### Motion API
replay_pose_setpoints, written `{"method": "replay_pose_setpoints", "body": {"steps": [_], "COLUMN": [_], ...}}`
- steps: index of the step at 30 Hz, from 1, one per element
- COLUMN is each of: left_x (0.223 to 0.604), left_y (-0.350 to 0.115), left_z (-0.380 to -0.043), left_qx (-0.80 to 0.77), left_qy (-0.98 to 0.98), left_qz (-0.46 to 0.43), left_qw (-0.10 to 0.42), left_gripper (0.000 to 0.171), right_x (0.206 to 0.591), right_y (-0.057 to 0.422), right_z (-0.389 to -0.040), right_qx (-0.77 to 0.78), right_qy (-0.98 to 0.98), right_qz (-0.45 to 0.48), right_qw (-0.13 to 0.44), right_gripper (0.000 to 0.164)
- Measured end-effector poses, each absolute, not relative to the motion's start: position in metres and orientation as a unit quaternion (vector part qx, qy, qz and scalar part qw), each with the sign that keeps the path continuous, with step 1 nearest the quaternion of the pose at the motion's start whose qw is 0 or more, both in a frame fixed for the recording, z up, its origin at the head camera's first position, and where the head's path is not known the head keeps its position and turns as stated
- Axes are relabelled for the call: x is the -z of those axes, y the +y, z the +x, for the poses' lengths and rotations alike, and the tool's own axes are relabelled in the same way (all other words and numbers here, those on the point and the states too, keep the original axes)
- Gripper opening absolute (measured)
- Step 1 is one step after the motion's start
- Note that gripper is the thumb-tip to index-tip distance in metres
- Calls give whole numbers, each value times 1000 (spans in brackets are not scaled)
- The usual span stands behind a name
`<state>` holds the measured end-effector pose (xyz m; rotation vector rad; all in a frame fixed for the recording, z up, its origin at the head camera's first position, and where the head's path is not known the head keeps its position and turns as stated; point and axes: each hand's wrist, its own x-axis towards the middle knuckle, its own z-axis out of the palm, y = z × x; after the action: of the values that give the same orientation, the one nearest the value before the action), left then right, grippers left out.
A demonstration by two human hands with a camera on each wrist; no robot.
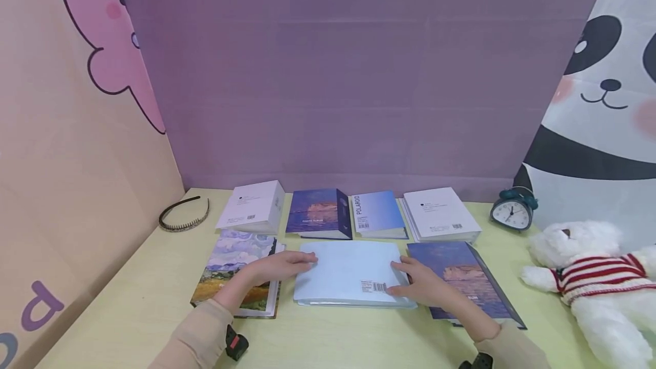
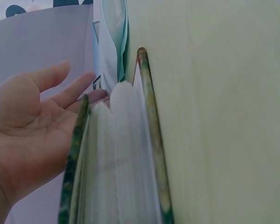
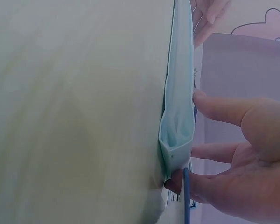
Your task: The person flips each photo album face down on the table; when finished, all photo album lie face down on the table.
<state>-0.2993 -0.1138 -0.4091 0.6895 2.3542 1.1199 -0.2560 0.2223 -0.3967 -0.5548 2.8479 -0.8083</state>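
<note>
A light blue photo album [image 1: 348, 272] with a barcode label lies flat at the centre of the table. At its left edge is my left hand [image 1: 284, 265], fingers fairly straight and fingertips on the cover's edge; the left wrist view shows its palm [image 2: 32, 126] beyond the painted album's pages. My right hand [image 1: 422, 281] grips the opposite edge. In the right wrist view, its thumb [image 3: 224, 109] touches the cover and a fingertip curls past the spine [image 3: 177, 154]. Under my left forearm lies an album with a painted landscape cover [image 1: 236, 255]; a blue sea-scene album [image 1: 461, 269] lies under my right.
Behind stands a row: a white album [image 1: 253, 204], a dark blue album [image 1: 315, 209], a blue Polaroid album [image 1: 376, 212] and another white album [image 1: 441, 212]. A headband [image 1: 184, 224] lies far left. At right are an alarm clock [image 1: 512, 212] and a white teddy bear [image 1: 589, 283].
</note>
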Motion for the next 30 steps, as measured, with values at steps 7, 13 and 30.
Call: {"method": "replay_pose_setpoints", "body": {"steps": [7, 13, 30], "left_x": [410, 409, 404], "left_y": [-116, -121, -147], "left_z": [-296, -292, -279], "left_qx": [-407, -412, -442], "left_qy": [851, 857, 852], "left_qz": [246, 241, 267], "left_qw": [223, 193, 81], "left_gripper": [46, 48, 43], "right_x": [395, 390, 391], "right_y": [221, 220, 166], "right_z": [-253, -251, -279], "right_qx": [268, 282, 352], "right_qy": [945, 941, 897], "right_qz": [-178, -184, -254], "right_qw": [61, 29, -89], "right_gripper": [63, 53, 38]}}
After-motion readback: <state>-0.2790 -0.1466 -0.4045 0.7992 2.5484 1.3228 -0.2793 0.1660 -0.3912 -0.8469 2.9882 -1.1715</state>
